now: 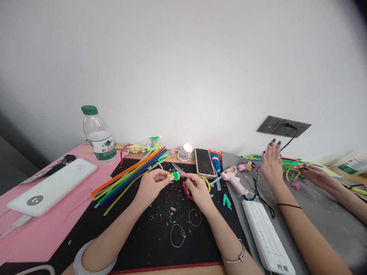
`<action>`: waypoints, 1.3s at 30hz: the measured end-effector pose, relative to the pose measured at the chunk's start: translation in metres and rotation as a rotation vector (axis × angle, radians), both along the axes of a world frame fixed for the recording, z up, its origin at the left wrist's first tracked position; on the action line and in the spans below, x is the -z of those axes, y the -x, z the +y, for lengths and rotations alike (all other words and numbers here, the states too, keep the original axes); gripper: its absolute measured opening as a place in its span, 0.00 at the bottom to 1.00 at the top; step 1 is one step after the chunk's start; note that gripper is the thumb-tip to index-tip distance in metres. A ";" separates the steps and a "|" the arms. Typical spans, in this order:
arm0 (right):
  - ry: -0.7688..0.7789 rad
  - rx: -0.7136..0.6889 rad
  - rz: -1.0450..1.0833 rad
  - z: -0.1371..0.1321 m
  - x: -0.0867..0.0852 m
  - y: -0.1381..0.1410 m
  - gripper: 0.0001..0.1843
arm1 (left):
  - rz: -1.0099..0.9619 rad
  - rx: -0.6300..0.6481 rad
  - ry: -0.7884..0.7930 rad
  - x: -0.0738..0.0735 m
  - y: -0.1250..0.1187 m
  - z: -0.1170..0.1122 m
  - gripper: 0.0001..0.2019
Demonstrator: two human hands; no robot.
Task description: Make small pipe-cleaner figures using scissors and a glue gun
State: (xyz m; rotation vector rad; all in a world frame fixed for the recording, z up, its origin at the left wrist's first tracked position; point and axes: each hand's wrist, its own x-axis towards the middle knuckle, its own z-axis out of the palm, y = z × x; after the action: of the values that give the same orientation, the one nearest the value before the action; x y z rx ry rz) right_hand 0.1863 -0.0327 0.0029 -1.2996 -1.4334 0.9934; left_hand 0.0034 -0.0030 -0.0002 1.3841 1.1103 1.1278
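- Fingers (pixel 164 176) of your left hand (pixel 151 184) and right hand (pixel 197 190) pinch the green-and-yellow pipe-cleaner piece (pixel 175 176) at its ends.
- Its long axis runs left-right, between your fingertips, above the black mat (pixel 149 229).

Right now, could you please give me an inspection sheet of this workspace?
Surface: black mat strewn with scraps, pink sheet at its left.
Job's things: green piece, held between both hands.
Clutter: pipe-cleaner bundle, yellow rings, phone, glue gun, water bottle, power bank.
Fingers: left hand and right hand both pinch the green piece.
Cables: black cable runs from the wall socket.
Surroundings: a co-worker's hands at the right; white wall behind.
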 end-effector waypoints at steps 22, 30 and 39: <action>-0.063 -0.029 0.060 0.000 0.004 0.004 0.15 | 0.000 0.098 0.010 0.005 -0.003 -0.001 0.10; -0.013 -0.016 0.141 -0.002 -0.001 0.008 0.13 | -0.003 0.134 0.004 0.005 -0.001 0.000 0.10; -0.030 -0.001 0.195 0.000 0.001 0.007 0.14 | 0.009 0.119 0.005 0.004 -0.001 0.000 0.11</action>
State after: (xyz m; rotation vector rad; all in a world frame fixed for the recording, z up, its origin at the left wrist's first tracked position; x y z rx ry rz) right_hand 0.1796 -0.0329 0.0019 -1.1475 -1.2952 1.0646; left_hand 0.0046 -0.0028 -0.0042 1.4338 1.0222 1.0334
